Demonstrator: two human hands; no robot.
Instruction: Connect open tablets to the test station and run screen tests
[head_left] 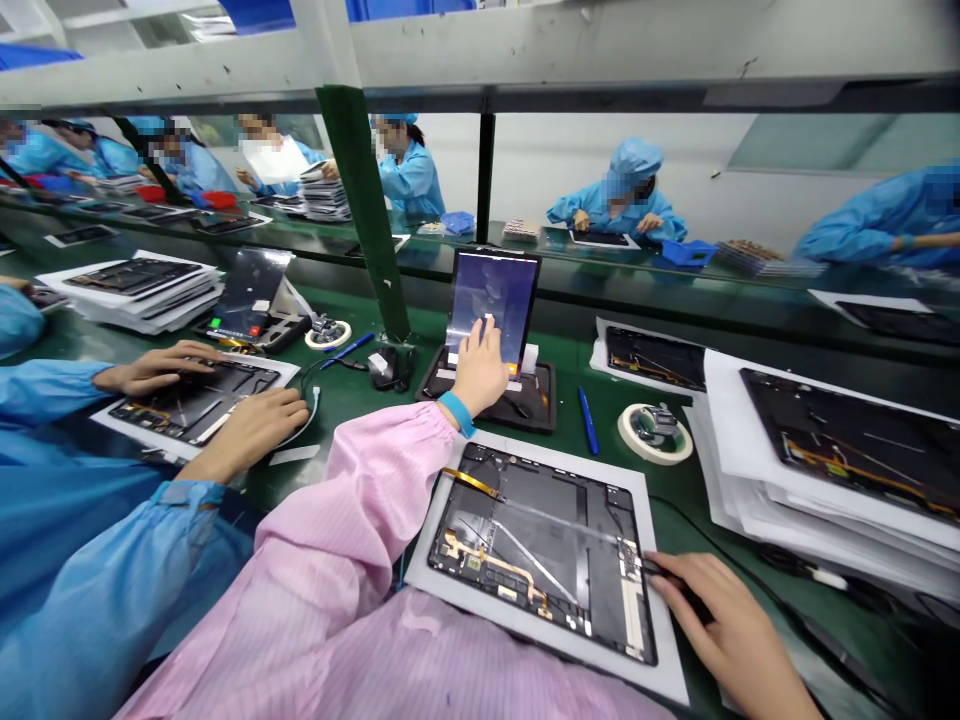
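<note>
My left hand [480, 368], with a blue wrist strap [457, 413] on the pink sleeve, rests its fingertips on the screen of an upright tablet [491, 305]. That tablet stands in a black holder [525, 400]. My right hand [727, 625] pinches a slim black tool [675, 585] at the right edge of an opened tablet back [540, 550]. The tablet back lies on a white sheet [450, 560], with a gold ribbon cable and circuit parts showing. The tool's tip is hidden by my fingers.
A co-worker's hands [225, 400] in blue sleeves work on another tablet back to my left. Nearby are stacks of tablets on white sheets [840, 470], a blue pen [589, 420], a tape roll [655, 433], a black computer mouse [382, 368] and a green post [360, 200].
</note>
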